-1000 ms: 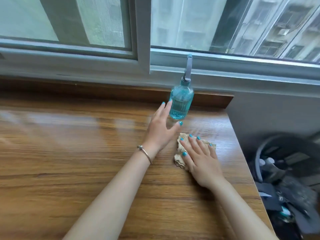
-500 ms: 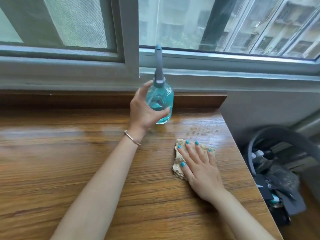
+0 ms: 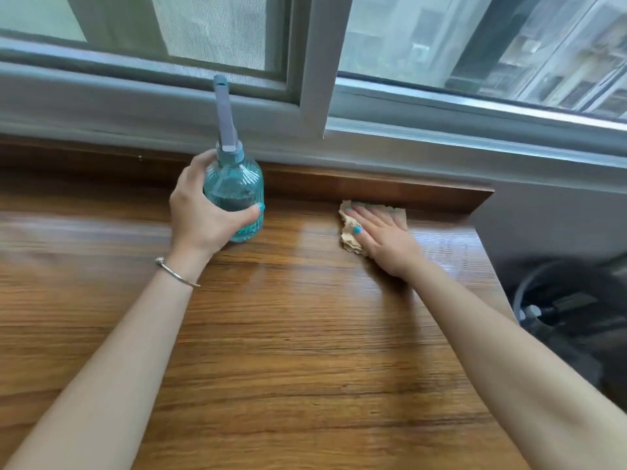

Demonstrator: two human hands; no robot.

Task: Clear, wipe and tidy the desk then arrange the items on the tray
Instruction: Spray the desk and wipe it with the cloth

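Step in hand: wiping. The left hand (image 3: 203, 215) grips the ribbed teal glass spray bottle (image 3: 235, 198) upright at the brown wooden counter (image 3: 288, 334) rear. The right hand (image 3: 383, 239), fingers flat, presses the crumpled tan cloth (image 3: 349, 237) against the rear ledge. Next: probably wipe the remaining surface.

1. Spray bottle (image 3: 237, 201): one, blue ribbed glass, grey nozzle.
2. Cloth (image 3: 349, 232): one, tan, crumpled.
3. Hands: two, left hand (image 3: 203, 218) and right hand (image 3: 386, 242).
4. Bracelet (image 3: 176, 271): one, silver.
5. Desk (image 3: 288, 334): one, wooden.
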